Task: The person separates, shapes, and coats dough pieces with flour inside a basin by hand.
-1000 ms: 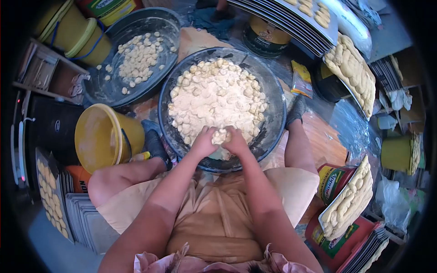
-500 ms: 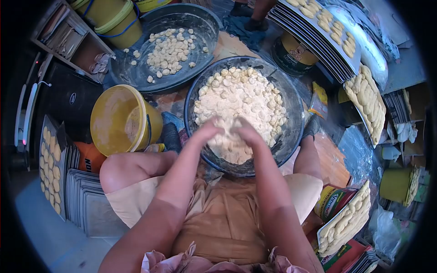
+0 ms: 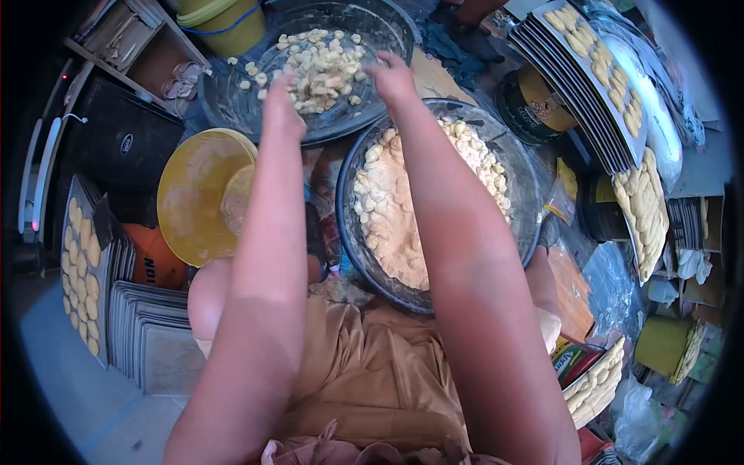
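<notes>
Both my arms reach forward over a wide dark basin [image 3: 213, 101] that holds small pale dough balls [image 3: 304, 56]. My left hand [image 3: 284, 107] is at the basin's near left side, its fingers partly blurred and apart. Over the right side, my right hand [image 3: 393, 80] has its fingers spread with nothing in them. Between the two hands a clump of dough balls [image 3: 325, 81] is smeared by motion, touching neither hand. A nearer black tub [image 3: 524, 186] holds floury dough balls [image 3: 376, 198]; my right forearm hides part of it.
At left stands a yellow bucket [image 3: 186, 201] with flour inside, behind stacked trays [image 3: 170, 356]. A tray of shaped dough [image 3: 81, 271] leans there too. On the right are a tall tray stack [image 3: 573, 101], braided dough [image 3: 643, 217] and a dark tin [image 3: 535, 105]. Another person's foot [image 3: 477, 43] shows behind.
My hands have moved from the near tub forward to the far basin and parted. Dough balls have left them into the far basin, and a hollow shows in the tub's floury pile.
</notes>
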Tool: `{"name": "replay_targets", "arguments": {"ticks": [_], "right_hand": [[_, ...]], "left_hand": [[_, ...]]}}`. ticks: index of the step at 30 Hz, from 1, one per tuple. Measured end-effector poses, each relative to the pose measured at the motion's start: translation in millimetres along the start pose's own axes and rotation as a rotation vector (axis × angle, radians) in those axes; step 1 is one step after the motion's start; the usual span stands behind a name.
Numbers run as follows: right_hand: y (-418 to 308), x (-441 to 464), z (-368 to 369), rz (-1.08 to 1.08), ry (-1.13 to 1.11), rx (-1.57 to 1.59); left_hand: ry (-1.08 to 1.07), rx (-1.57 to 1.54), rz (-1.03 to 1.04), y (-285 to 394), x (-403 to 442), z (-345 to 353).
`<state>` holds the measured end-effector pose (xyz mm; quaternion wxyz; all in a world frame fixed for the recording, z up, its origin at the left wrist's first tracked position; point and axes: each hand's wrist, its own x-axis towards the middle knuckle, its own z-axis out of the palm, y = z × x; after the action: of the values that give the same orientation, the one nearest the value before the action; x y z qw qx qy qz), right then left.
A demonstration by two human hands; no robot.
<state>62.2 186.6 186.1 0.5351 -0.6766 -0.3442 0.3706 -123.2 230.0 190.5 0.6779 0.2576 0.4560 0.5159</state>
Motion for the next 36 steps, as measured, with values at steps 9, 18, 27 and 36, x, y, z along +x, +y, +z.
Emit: {"name": "replay_targets", "arguments": {"ticks": [9, 18, 27, 36], "right_hand": [[231, -163, -24, -0.127, -0.315, -1.055], [283, -276, -132, -0.211, -0.507, -0.833], [352, -271, -246, 0.433, 0.406, -0.544], [286, -295, -183, 0.47, 0.271, -0.766]], "left_hand": [[-0.371, 0.727, -0.224, -173, -43, -36], [-0.349, 1.636, -0.11, -211, -85, -35], [-0.292, 1.666, -0.02, -224, -108, -37], [-0.156, 0.832, -0.611, -241, -54, -61]]}}
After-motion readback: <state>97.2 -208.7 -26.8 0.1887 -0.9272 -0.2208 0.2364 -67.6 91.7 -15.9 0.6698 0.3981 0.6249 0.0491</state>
